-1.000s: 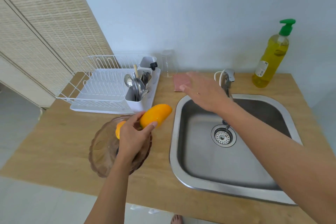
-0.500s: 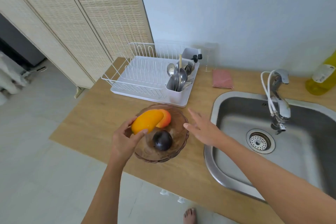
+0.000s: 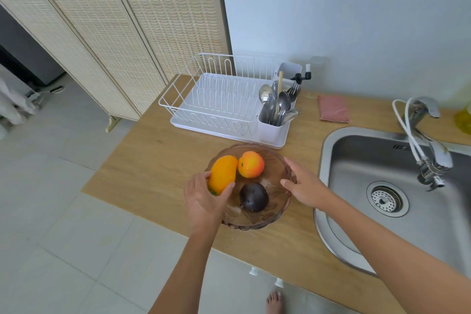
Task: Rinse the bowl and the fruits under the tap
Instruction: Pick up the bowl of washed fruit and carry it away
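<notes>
— Where was the bowl when you looked?

— I saw the brown glass bowl (image 3: 257, 219) on the wooden tabletop (image 3: 158, 168), just left of the steel sink (image 3: 356, 166) and just in front of the white dish rack (image 3: 219, 107). The tap (image 3: 430, 140) stood at the sink's far rim, well apart from the bowl, and I could make out no water at its spout.

— And the fruits?

— All three were in the bowl. The yellow mango (image 3: 222, 173) lay at the bowl's left edge, the orange-red peach (image 3: 251, 163) touched it toward the dish rack, and the dark plum (image 3: 254, 196) sat in the bowl's middle, nearer me.

— What were the hands doing?

— My left hand (image 3: 204, 201) had its grip wrapped round the mango, thumb on the side facing the plum, fingers on the outer side. My right hand (image 3: 304, 187) was at the bowl's rim on the sink side, its grip spread, fingertips on the rim; I couldn't tell whether it was truly clasping the rim or only resting there.

— Anything else near the bowl?

— A pink sponge (image 3: 333, 109) lay beyond it, between the dish rack and the tap.
</notes>
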A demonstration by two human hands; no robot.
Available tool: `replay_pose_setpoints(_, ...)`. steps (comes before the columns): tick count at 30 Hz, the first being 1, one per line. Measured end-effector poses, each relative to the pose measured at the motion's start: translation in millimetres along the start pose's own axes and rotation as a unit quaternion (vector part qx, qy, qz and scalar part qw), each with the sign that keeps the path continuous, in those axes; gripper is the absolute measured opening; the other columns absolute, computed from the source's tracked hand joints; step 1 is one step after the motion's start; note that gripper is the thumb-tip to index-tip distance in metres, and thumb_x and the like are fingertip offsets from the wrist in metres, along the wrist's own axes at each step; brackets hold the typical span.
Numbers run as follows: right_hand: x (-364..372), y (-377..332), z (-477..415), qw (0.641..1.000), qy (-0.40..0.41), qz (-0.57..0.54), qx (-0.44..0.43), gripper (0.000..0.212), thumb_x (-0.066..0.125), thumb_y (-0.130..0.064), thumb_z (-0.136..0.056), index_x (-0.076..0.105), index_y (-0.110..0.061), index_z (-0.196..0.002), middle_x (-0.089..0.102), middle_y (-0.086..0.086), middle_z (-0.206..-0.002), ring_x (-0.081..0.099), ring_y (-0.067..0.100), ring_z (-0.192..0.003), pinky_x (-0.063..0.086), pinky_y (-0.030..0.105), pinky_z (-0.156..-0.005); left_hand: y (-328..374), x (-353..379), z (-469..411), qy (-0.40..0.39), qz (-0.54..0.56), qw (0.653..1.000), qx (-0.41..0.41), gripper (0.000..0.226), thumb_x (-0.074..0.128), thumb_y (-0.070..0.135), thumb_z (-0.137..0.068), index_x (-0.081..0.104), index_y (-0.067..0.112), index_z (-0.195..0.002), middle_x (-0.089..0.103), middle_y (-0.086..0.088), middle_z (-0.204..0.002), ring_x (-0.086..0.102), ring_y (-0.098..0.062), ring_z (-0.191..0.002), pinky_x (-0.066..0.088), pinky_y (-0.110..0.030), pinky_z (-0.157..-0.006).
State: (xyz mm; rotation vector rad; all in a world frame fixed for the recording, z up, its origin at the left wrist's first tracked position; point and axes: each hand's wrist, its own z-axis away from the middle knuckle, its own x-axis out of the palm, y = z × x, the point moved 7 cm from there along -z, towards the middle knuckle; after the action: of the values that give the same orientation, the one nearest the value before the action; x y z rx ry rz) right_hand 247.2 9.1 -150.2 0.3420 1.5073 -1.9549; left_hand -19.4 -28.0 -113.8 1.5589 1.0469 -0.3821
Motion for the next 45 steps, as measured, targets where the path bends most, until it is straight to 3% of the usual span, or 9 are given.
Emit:
replay_pose_setpoints(5, 3, 5, -2, 1.000, -0.007, -0.008, -0.001, 0.066, 0.056, -0.025, -0.099, 0.023, -0.025, -0.157, 0.041, -0.001, -0.154, 0.042, 0.022, -0.139, 0.038, 0.047, -0.115, 3, 8, 5, 0.009, -0.042, 0.999, 0.026, 0.060, 0.090, 0.047, -0.064, 0.061, 0.009, -0.102, 0.067, -0.007, -0.099, 0.057, -0.029, -0.098, 0.051, -0.046, -0.084)
replay_pose_setpoints(12, 1, 10, -5, 1.000, -0.021, -0.016, -0.013, 0.069, 0.057, -0.029, -0.099, 0.020, -0.029, -0.157, 0.043, -0.005, -0.152, 0.050, 0.019, -0.128, 0.043, 0.033, -0.104, 8, 15, 7, 0.002, -0.058, 0.998, 0.034, 0.065, 0.085, 0.056, -0.064, 0.061, 0.010, -0.103, 0.066, -0.006, -0.106, 0.055, -0.026, -0.103, 0.053, -0.043, -0.081)
replay_pose_setpoints(19, 1, 7, 2, 0.997, -0.016, -0.056, -0.047, 0.071, 0.060, -0.027, -0.097, 0.019, -0.036, -0.155, 0.041, -0.015, -0.147, 0.046, 0.011, -0.131, 0.041, 0.030, -0.104, -5, 5, 0, -0.030, 0.014, 0.999, -0.034, 0.077, 0.056, 0.065, -0.087, 0.045, 0.013, -0.143, 0.050, -0.013, -0.142, 0.048, -0.031, -0.129, 0.048, -0.047, -0.098)
replay_pose_setpoints(22, 2, 10, 3, 0.996, -0.017, -0.082, -0.037, 0.072, 0.060, -0.024, -0.097, 0.019, -0.033, -0.156, 0.042, -0.006, -0.152, 0.055, 0.020, -0.127, 0.046, 0.043, -0.107, -17, -2, -12, -0.053, 0.082, 0.992, -0.077, 0.060, 0.057, 0.040, -0.098, 0.041, 0.015, -0.149, 0.046, -0.012, -0.150, 0.051, -0.031, -0.130, 0.051, -0.043, -0.095)
replay_pose_setpoints(27, 6, 9, 10, 0.993, 0.006, -0.114, -0.031, 0.071, 0.060, -0.021, -0.097, 0.021, -0.035, -0.155, 0.047, -0.016, -0.140, 0.059, 0.012, -0.113, 0.047, 0.024, -0.093, -33, 3, -32, -0.176, 0.116, 0.971, -0.110, 0.055, 0.056, 0.016, -0.100, 0.039, 0.018, -0.153, 0.049, -0.003, -0.152, 0.057, -0.020, -0.123, 0.049, -0.041, -0.102)
replay_pose_setpoints(32, 8, 10, 12, 0.991, 0.021, -0.131, -0.005, 0.071, 0.060, -0.019, -0.098, 0.021, -0.030, -0.156, 0.041, -0.016, -0.143, 0.056, 0.015, -0.124, 0.049, 0.034, -0.104, -40, 18, -40, -0.271, 0.171, 0.941, -0.107, 0.062, 0.056, -0.002, -0.096, 0.041, 0.021, -0.152, 0.052, -0.001, -0.150, 0.056, -0.019, -0.130, 0.044, -0.047, -0.112)
replay_pose_setpoints(36, 12, 11, 16, 0.988, 0.040, -0.147, 0.014, 0.068, 0.061, -0.018, -0.098, 0.027, -0.036, -0.154, 0.046, -0.013, -0.141, 0.055, 0.017, -0.126, 0.050, 0.038, -0.105, -44, 23, -48, -0.320, 0.191, 0.925, -0.070, 0.068, 0.055, -0.008, -0.092, 0.044, 0.034, -0.144, 0.061, 0.025, -0.128, 0.059, 0.014, -0.114, 0.046, -0.033, -0.108)
replay_pose_setpoints(39, 13, 10, 18, 0.986, 0.053, -0.155, 0.024, 0.069, 0.063, -0.017, -0.096, 0.029, -0.035, -0.154, 0.048, -0.013, -0.139, 0.052, 0.015, -0.129, 0.048, 0.039, -0.107, -51, 26, -54, -0.348, 0.224, 0.907, -0.075, 0.070, 0.054, -0.012, -0.092, 0.041, 0.022, -0.151, 0.061, 0.011, -0.137, 0.060, -0.004, -0.124, 0.046, -0.039, -0.110)
replay_pose_setpoints(45, 16, 3, 22, 0.985, 0.060, -0.158, 0.034, 0.075, 0.067, -0.012, -0.093, 0.030, -0.035, -0.154, 0.052, -0.016, -0.138, 0.054, 0.000, -0.119, 0.050, 0.007, -0.086, -54, 29, -59, -0.395, 0.274, 0.874, -0.074, 0.072, 0.053, -0.015, -0.092, 0.041, 0.025, -0.151, 0.074, 0.008, -0.122, 0.069, -0.018, -0.113, 0.058, -0.042, -0.090)
